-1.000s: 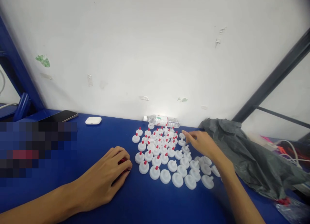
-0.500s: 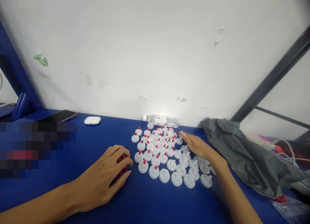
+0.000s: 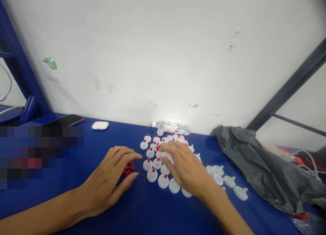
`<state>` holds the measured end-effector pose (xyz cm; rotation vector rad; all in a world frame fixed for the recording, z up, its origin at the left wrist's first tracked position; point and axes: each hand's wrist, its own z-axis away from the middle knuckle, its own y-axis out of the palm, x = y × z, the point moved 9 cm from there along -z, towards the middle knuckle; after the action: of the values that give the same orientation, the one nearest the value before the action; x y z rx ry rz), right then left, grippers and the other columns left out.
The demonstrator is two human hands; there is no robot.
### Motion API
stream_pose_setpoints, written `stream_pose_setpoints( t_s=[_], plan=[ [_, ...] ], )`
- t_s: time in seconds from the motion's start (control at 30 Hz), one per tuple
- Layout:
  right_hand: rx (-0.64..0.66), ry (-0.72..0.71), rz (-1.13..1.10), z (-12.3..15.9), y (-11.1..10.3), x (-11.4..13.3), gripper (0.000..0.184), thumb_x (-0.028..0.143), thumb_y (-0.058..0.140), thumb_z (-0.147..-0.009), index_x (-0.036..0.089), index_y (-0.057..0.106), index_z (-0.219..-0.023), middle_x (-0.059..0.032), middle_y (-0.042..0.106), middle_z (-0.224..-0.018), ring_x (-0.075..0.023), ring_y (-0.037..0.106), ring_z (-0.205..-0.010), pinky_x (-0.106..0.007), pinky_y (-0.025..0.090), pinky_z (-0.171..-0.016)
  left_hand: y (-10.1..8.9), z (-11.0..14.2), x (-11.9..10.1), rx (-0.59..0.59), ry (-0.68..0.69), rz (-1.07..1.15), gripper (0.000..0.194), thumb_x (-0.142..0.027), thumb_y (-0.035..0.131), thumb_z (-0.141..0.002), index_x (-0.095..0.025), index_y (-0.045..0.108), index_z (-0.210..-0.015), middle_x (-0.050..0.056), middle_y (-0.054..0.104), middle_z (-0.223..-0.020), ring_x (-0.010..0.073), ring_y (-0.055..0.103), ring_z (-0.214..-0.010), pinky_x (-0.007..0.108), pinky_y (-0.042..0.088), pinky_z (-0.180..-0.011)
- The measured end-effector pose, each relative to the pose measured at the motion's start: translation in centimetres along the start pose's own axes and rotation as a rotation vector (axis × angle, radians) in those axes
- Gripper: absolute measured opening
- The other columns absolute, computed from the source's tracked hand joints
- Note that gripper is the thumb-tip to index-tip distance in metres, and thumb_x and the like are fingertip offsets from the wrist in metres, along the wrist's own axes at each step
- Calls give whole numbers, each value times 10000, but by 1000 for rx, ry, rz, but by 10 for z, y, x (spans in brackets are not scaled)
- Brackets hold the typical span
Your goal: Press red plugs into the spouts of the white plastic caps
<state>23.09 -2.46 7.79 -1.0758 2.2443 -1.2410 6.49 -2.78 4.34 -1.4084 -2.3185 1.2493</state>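
Observation:
My left hand (image 3: 107,180) rests on the blue table, fingers and thumb apart, curved around a small pile of red caps (image 3: 129,168). Over the middle of a group of white round plastic pieces with spouts is my right hand (image 3: 184,163), blurred by motion. Its fingertips are near a red tip, and whether they hold anything cannot be made out. On the left, pieces such as one white piece (image 3: 152,176) wear red caps on their spouts. To the right, a white piece (image 3: 240,193) has a bare spout. My right hand hides many pieces.
A clear bottle (image 3: 171,127) lies along the wall behind the pieces. A white earbud case (image 3: 100,125) and a dark phone (image 3: 67,120) sit at the back left. Crumpled grey plastic (image 3: 244,147) covers the right side, with more red caps (image 3: 302,216) at its lower end.
My right hand has swung left from the far right of the white pieces to over their middle. The left fingers have spread, showing more red caps. The view has shifted slightly.

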Motion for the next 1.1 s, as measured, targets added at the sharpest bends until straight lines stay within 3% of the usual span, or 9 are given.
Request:
stream_pose_setpoints(
  t_s=[0.07, 0.17, 0.53, 0.63, 0.7, 0.8, 0.83, 0.93, 1.1],
  plan=[
    [22, -119, -35, -1, 11, 30, 233, 139, 485, -1026, 198, 481, -1252, -97, 671, -1235, -238, 623, -1127, -417, 515, -1002, -1, -1, -1, -2, 53, -44, 244, -254, 534, -1017, -218, 542, -1258, 62, 588, -1157, 243, 474, -1111, 370, 380, -969],
    [32, -199, -36, 2, 21, 50, 265, 99, 526, -998, 175, 482, -1248, -99, 665, -1267, -233, 610, -1136, -382, 514, -1007, -1, -1, -8, 6, 153, -76, 76, -202, 559, -1009, -207, 585, -1080, 45, 606, -1030, 229, 491, -1024, 359, 385, -915],
    [-21, -246, -132, 1, 21, 55, 152, 222, 521, -1037, 197, 516, -1187, -54, 729, -1070, -194, 649, -1030, -338, 538, -949, 11, -2, -22, 146, 171, 63, 234, -127, 390, -1043, -209, 503, -854, -2, 550, -775, 193, 436, -762, 351, 328, -734],
    [-85, -196, -43, 5, -1, 27, 210, 134, 504, -1013, 194, 554, -1209, -75, 721, -1122, -192, 646, -1109, -338, 536, -985, 4, -3, -7, 130, -5, 137, 339, -153, 316, -1065, -210, 421, -748, -23, 481, -690, 170, 412, -684, 338, 324, -678],
    [-188, -22, 35, 11, -27, -15, 168, 207, 568, -1004, 215, 593, -1169, -77, 718, -1127, -203, 663, -1094, -354, 553, -965, -2, -3, 2, 98, -108, 159, 391, -185, 266, -1082, -210, 383, -710, -26, 444, -670, 162, 401, -665, 332, 335, -667],
    [-317, 280, 140, 31, -63, -83, 261, 307, 611, -977, 218, 610, -1223, -89, 722, -1164, -244, 692, -1046, -403, 558, -941, -1, -4, -2, 111, -72, 147, 385, -203, 280, -1077, -209, 415, -716, -14, 476, -693, 170, 405, -698, 338, 357, -691],
    [-299, 372, 165, 37, -67, -102, 269, 313, 604, -970, 220, 622, -1222, -85, 728, -1160, -254, 697, -1032, -415, 552, -942, 1, -4, -5, 127, -46, 142, 358, -211, 311, -1070, -208, 442, -737, -5, 507, -718, 177, 415, -722, 339, 368, -701],
    [-228, 505, 185, 48, -69, -133, 227, 305, 586, -943, 215, 662, -1136, -79, 740, -1133, -262, 700, -984, -414, 535, -924, 11, -2, -10, 174, -18, 147, 234, -232, 413, -1050, -206, 521, -844, 26, 582, -840, 194, 468, -831, 334, 419, -739],
    [-35, 517, 68, 49, -52, -139, 149, 326, 583, -934, 225, 692, -940, -74, 733, -1054, -249, 677, -966, -399, 516, -891, 27, 4, -16, 309, 74, 115, 122, -155, 516, -1015, -227, 612, -1040, 49, 621, -1042, 203, 522, -1046, 315, 472, -894]
  ],
)
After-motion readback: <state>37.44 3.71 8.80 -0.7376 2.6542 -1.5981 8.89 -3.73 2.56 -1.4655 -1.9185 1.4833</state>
